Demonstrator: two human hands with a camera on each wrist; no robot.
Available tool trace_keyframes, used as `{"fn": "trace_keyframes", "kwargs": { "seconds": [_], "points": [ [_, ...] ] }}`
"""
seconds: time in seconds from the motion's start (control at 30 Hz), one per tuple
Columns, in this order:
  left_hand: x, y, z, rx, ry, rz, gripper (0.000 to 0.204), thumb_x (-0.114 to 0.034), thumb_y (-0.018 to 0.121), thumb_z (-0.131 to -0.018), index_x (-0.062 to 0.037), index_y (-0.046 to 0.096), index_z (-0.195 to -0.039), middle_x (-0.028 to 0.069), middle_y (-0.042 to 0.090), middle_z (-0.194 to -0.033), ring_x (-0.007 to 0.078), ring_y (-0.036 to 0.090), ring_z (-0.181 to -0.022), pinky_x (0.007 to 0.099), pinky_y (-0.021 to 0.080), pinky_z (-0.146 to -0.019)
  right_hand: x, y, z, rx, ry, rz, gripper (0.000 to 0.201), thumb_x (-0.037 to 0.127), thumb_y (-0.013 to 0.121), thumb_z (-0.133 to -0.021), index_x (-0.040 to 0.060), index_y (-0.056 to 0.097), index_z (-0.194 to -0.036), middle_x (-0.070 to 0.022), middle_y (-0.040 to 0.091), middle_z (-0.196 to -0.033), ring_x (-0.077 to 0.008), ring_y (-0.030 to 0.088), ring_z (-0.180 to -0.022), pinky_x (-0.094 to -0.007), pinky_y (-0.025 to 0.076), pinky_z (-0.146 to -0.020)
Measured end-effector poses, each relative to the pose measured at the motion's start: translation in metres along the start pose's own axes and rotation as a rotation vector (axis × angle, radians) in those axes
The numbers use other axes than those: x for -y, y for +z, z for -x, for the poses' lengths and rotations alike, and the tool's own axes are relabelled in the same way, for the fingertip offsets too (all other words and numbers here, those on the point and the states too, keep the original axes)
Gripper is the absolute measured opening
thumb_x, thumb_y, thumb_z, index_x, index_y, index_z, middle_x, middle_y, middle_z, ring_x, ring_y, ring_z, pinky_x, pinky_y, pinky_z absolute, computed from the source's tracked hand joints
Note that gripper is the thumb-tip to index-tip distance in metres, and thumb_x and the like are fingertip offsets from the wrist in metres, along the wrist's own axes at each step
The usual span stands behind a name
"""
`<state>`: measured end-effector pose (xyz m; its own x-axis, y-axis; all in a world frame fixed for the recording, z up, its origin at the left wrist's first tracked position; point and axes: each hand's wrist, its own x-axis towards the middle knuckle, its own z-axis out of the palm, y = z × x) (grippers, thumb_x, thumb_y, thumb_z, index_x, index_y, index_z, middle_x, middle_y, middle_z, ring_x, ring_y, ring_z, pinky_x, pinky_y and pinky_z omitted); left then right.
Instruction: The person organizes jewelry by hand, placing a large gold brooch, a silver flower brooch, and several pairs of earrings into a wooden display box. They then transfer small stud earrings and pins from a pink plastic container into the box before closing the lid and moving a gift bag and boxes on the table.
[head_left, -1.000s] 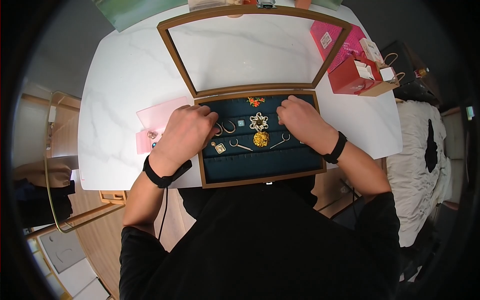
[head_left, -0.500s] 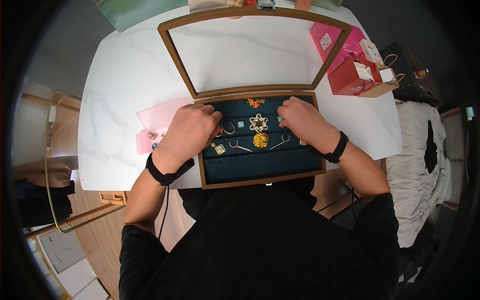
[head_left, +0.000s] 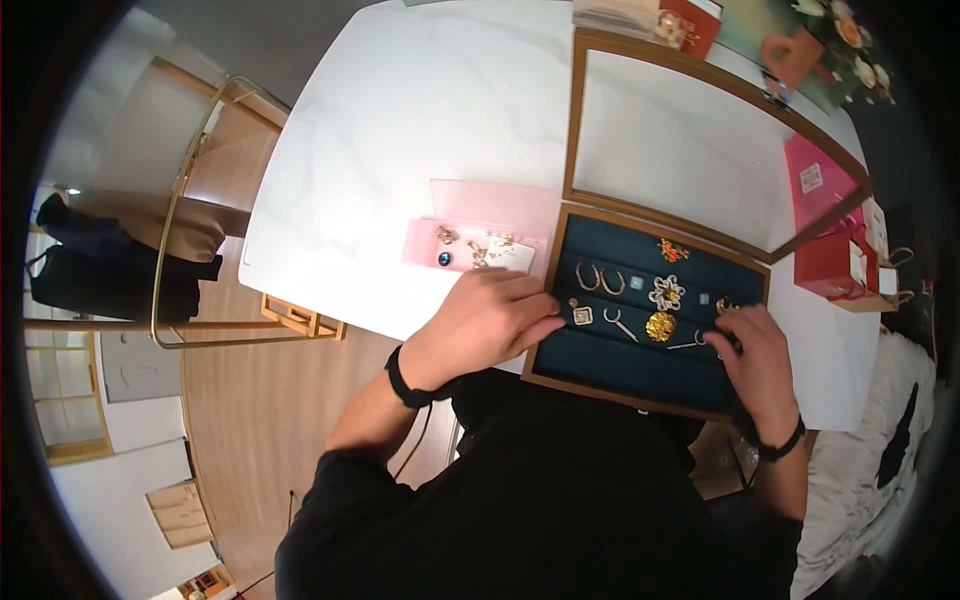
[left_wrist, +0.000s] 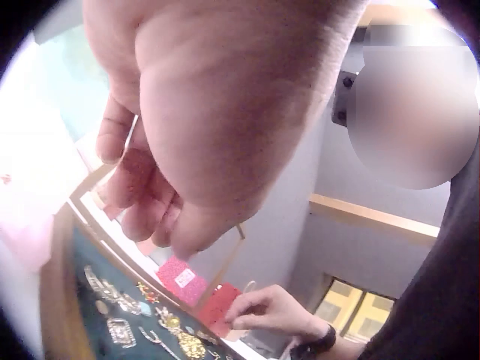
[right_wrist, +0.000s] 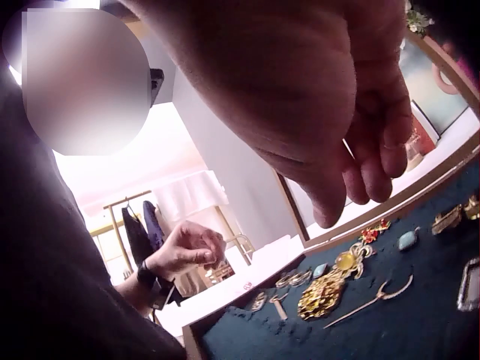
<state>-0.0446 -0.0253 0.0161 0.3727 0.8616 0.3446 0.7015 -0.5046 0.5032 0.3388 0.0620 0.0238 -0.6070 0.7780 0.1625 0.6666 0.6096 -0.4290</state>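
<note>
A wooden jewelry case (head_left: 540, 372) with a dark green lining lies in front of me, its glass lid (head_left: 571, 120) raised. My left hand (head_left: 490, 318) hovers by its left edge, close to a pink box (head_left: 418, 243), fingers loosely bent with nothing between them. Over the case's right end is my right hand (head_left: 757, 365), also holding nothing, its fingers near a bar-and-hoop earring (head_left: 690, 343). Two hoop earrings (head_left: 613, 283), a white flower brooch (head_left: 666, 292), a gold flower brooch (head_left: 660, 326), a red brooch (head_left: 672, 250) and a square earring (head_left: 582, 314) lie in the case.
Inside the pink box are a blue-stone piece (head_left: 445, 259), a white card (head_left: 515, 256) and small jewelry. Beyond the case's right side stand a red gift bag (head_left: 828, 268) and a pink package (head_left: 815, 180). A gold-framed rack (head_left: 160, 250) is off the table's left side.
The head view has turned left. My left hand has drawn away from the hoop earrings toward the pink box, uncovering both. My right hand has moved nearer the case's front right.
</note>
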Motion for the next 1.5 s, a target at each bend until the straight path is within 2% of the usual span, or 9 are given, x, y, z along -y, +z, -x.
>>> {"fn": "trace_keyframes", "kwargs": {
  "seconds": [0.07, 0.13, 0.17, 0.3, 0.57, 0.73, 0.97, 1.27, 1.5],
  "points": [
    [0.01, -0.004, 0.027, -0.036, -0.024, -0.007, 0.017, -0.012, 0.091, -0.089, -0.0034, 0.076, -0.089, 0.0084, 0.07, -0.082, 0.03, 0.07, -0.073, 0.0402, 0.057, -0.067, 0.014, 0.002, 0.012, 0.012, 0.049, -0.058, 0.024, 0.006, 0.092, -0.084, -0.0001, 0.076, -0.1, -0.014, 0.071, -0.095, -0.0366, 0.069, -0.089, -0.0455, 0.057, -0.076],
    [0.021, -0.008, 0.051, -0.131, -0.262, -0.029, 0.014, -0.005, 0.09, -0.088, -0.0026, 0.077, -0.093, 0.0093, 0.072, -0.086, 0.0303, 0.071, -0.077, 0.0405, 0.059, -0.069, 0.027, 0.007, 0.016, 0.0, -0.023, -0.066, 0.025, 0.006, 0.094, -0.083, 0.0002, 0.076, -0.099, -0.013, 0.072, -0.094, -0.0349, 0.07, -0.088, -0.0447, 0.057, -0.074],
    [0.027, -0.009, 0.059, -0.206, -0.309, -0.11, 0.018, 0.0, 0.089, -0.085, -0.0021, 0.079, -0.1, 0.011, 0.075, -0.097, 0.0315, 0.075, -0.085, 0.041, 0.061, -0.074, 0.034, 0.011, 0.018, 0.006, -0.032, -0.075, 0.026, 0.007, 0.095, -0.082, 0.0007, 0.076, -0.098, -0.0123, 0.072, -0.093, -0.0342, 0.07, -0.087, -0.044, 0.057, -0.074],
    [0.048, -0.015, 0.076, -0.267, -0.461, -0.322, 0.025, -0.003, 0.088, -0.084, -0.0013, 0.08, -0.108, 0.01, 0.076, -0.108, 0.0327, 0.076, -0.091, 0.0409, 0.064, -0.078, 0.055, 0.029, 0.009, 0.045, -0.118, -0.103, 0.026, 0.013, 0.095, -0.083, 0.0027, 0.076, -0.097, -0.0106, 0.07, -0.091, -0.0319, 0.069, -0.083, -0.0427, 0.056, -0.072],
    [0.069, -0.007, 0.098, -0.239, -0.432, -0.222, 0.02, 0.001, 0.086, -0.087, -0.0004, 0.079, -0.106, 0.0116, 0.076, -0.108, 0.0326, 0.077, -0.092, 0.0404, 0.063, -0.078, 0.088, 0.051, -0.027, 0.175, -0.266, -0.106, 0.025, 0.018, 0.092, -0.088, 0.0053, 0.075, -0.1, -0.0073, 0.065, -0.09, -0.0276, 0.066, -0.082, -0.04, 0.055, -0.069],
    [0.067, -0.005, 0.104, -0.268, -0.427, -0.182, 0.018, 0.002, 0.085, -0.088, 0.0005, 0.079, -0.104, 0.012, 0.075, -0.107, 0.0325, 0.076, -0.091, 0.0403, 0.063, -0.078, 0.112, 0.063, -0.07, 0.244, -0.472, -0.097, 0.018, 0.012, 0.081, -0.098, 0.0011, 0.071, -0.107, -0.0089, 0.059, -0.091, -0.0271, 0.062, -0.086, -0.04, 0.054, -0.072],
    [0.056, -0.008, 0.117, -0.256, -0.427, -0.171, 0.018, 0.002, 0.085, -0.088, 0.0001, 0.079, -0.104, 0.0116, 0.076, -0.106, 0.0318, 0.076, -0.089, 0.0405, 0.062, -0.076, 0.134, 0.117, -0.143, 0.304, -0.638, -0.019, 0.013, 0.0, 0.072, -0.084, -0.001, 0.068, -0.096, -0.0134, 0.065, -0.096, -0.028, 0.069, -0.092, -0.0388, 0.061, -0.078],
    [0.073, -0.029, 0.116, -0.397, -0.499, -0.302, 0.02, 0.003, 0.086, -0.083, -0.0036, 0.08, -0.101, 0.0079, 0.077, -0.101, 0.0294, 0.076, -0.088, 0.0394, 0.063, -0.074, 0.15, 0.148, -0.16, 0.302, -0.659, 0.102, 0.01, 0.0, 0.074, -0.085, -0.0019, 0.072, -0.094, -0.0145, 0.067, -0.096, -0.0267, 0.071, -0.095, -0.0383, 0.065, -0.08],
    [0.094, -0.05, 0.084, -0.049, -0.244, -0.297, 0.023, -0.001, 0.085, -0.079, -0.004, 0.082, -0.102, 0.0063, 0.08, -0.105, 0.0272, 0.075, -0.092, 0.0384, 0.063, -0.078, 0.149, 0.134, -0.153, 0.343, -0.644, 0.062, 0.015, -0.001, 0.069, -0.084, -0.0031, 0.069, -0.099, -0.0142, 0.064, -0.1, -0.0316, 0.07, -0.097, -0.0426, 0.062, -0.084]
  ]
}}
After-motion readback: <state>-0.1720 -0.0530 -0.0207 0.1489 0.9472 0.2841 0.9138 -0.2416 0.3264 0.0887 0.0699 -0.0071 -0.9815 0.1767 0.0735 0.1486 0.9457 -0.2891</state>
